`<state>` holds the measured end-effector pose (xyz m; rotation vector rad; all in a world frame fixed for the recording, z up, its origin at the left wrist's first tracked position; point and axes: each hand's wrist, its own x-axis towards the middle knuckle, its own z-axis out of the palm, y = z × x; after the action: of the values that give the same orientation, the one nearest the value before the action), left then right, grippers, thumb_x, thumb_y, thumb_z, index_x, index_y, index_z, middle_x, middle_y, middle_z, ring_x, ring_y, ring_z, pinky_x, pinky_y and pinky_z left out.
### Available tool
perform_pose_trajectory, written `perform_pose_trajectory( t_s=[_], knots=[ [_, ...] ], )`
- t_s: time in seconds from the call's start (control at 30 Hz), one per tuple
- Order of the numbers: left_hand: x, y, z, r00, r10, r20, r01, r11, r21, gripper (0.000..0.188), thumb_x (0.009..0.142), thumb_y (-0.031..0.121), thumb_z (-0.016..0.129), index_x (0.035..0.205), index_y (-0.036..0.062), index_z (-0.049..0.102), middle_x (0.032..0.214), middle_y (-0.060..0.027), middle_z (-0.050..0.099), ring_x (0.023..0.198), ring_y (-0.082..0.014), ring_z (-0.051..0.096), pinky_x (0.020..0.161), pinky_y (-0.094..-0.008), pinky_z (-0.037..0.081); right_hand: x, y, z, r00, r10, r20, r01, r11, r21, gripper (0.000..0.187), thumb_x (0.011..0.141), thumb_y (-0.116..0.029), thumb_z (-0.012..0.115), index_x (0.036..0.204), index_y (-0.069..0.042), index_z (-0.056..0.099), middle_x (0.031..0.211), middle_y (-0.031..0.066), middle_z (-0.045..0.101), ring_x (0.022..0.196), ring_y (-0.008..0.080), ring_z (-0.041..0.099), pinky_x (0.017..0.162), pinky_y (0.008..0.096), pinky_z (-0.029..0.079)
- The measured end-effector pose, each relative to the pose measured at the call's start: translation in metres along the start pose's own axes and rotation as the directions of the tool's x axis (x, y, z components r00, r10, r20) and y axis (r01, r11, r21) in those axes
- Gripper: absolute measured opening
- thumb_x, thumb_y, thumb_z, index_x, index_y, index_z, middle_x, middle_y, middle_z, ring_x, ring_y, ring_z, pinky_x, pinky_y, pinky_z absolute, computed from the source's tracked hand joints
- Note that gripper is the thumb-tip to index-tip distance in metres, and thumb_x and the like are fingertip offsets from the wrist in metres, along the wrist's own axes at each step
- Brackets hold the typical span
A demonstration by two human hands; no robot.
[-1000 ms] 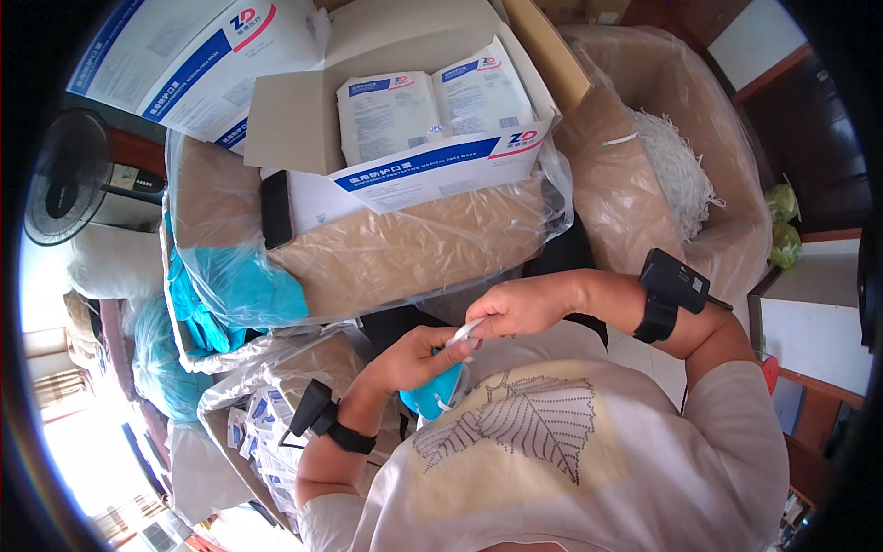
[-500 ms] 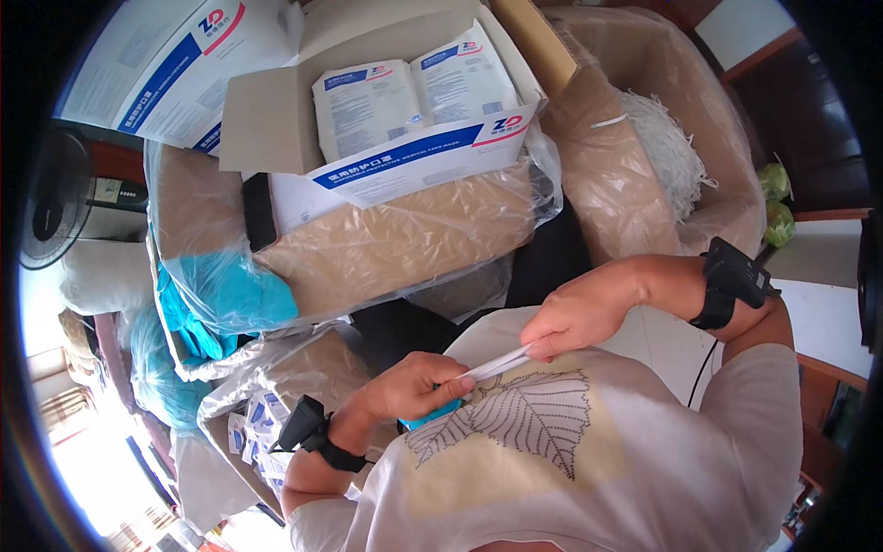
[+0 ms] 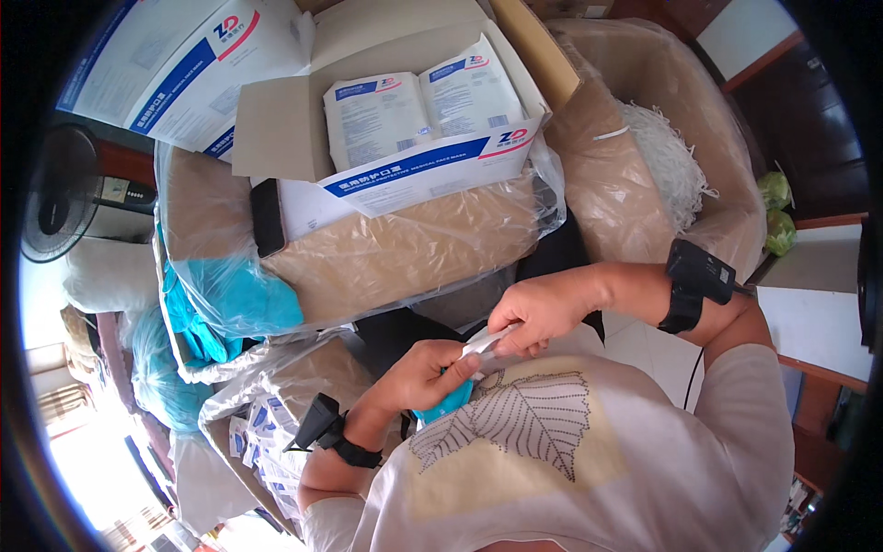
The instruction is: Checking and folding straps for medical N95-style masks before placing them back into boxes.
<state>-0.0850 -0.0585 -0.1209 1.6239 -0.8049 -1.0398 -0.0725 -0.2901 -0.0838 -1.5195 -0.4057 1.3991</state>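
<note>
My right hand [image 3: 541,317] is closed on a white strip [image 3: 482,343] in front of my chest. My left hand [image 3: 428,375] pinches the other end of it, thumb on top. The strip looks bunched and short between the two hands; its exact kind is not clear. Under my left hand a turquoise piece of soft material [image 3: 448,403] shows, mostly hidden by the fingers, so I cannot tell whether it joins the strip. Both hands are in front of the printed shirt.
An open white carton [image 3: 432,175] of white packets stands on a plastic-lined brown box [image 3: 405,258], beside a black phone-like slab [image 3: 268,219]. Turquoise material [image 3: 235,299] lies at left, small packets in a lower box [image 3: 262,442]. White strands [image 3: 667,161] fill a lined box at right.
My hands have come closer together, the right one moving left and slightly up. The white strip, stretched straight before, now looks shorter and bunched. More of the turquoise piece shows.
</note>
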Motion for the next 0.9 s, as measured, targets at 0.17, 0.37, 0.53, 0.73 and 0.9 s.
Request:
perform_pose_trajectory(
  t_s=[0.17,0.37,0.53,0.73,0.9],
  knots=[
    [0.0,0.002,-0.001,0.999,-0.053,0.001,0.053,0.999,-0.01,0.029,0.09,0.025,0.045,0.084,-0.0004,0.058,0.063,-0.0137,0.053,0.055,-0.0235,0.05,0.055,-0.0316,0.042,0.012,0.01,0.008,1.0,0.003,-0.003,-0.003,0.995,0.101,0.038,0.089,-0.034,0.046,0.082,0.001,0.057,0.071,0.0054,0.058,0.064,0.0118,0.056,0.058,0.024,0.046],
    [-0.004,-0.007,-0.004,0.985,-0.121,0.121,0.127,0.991,-0.049,0.031,0.091,0.027,0.044,0.084,-0.0008,0.057,0.064,-0.0135,0.052,0.057,-0.0226,0.049,0.058,-0.0312,0.042,-0.007,0.011,-0.001,0.977,0.152,0.149,-0.157,0.987,0.021,0.037,0.09,-0.033,0.043,0.082,0.0,0.057,0.067,0.0038,0.057,0.06,0.0111,0.056,0.056,0.0243,0.046],
    [-0.003,0.001,-0.005,0.981,0.003,0.191,0.003,0.999,-0.034,0.032,0.09,0.026,0.045,0.075,-0.0008,0.053,0.061,-0.0127,0.048,0.055,-0.0211,0.046,0.055,-0.0319,0.04,-0.036,0.007,-0.013,0.919,0.244,0.311,-0.25,0.968,-0.023,0.039,0.091,-0.036,0.042,0.08,-0.002,0.057,0.064,0.0017,0.055,0.056,0.0098,0.053,0.051,0.0237,0.042],
    [-0.024,-0.004,-0.013,0.995,-0.027,0.092,0.028,1.0,-0.013,0.033,0.09,0.018,0.047,0.063,-0.0005,0.042,0.056,-0.0089,0.039,0.05,-0.0153,0.038,0.047,-0.033,0.033,-0.072,0.034,-0.028,0.856,0.368,0.362,-0.417,0.906,0.065,0.04,0.091,-0.038,0.042,0.081,-0.002,0.057,0.063,0.0005,0.053,0.054,0.0085,0.051,0.051,0.0229,0.04],
    [-0.02,-0.002,-0.02,1.0,-0.027,-0.002,0.027,0.997,-0.068,0.021,0.087,0.015,0.051,0.073,-0.0009,0.053,0.061,-0.0068,0.05,0.059,-0.014,0.05,0.052,-0.0292,0.039,-0.08,0.032,-0.035,0.841,0.449,0.301,-0.448,0.891,-0.076,0.039,0.091,-0.036,0.042,0.084,-0.002,0.058,0.067,0.0025,0.057,0.059,0.0103,0.054,0.055,0.0234,0.043]
  ],
)
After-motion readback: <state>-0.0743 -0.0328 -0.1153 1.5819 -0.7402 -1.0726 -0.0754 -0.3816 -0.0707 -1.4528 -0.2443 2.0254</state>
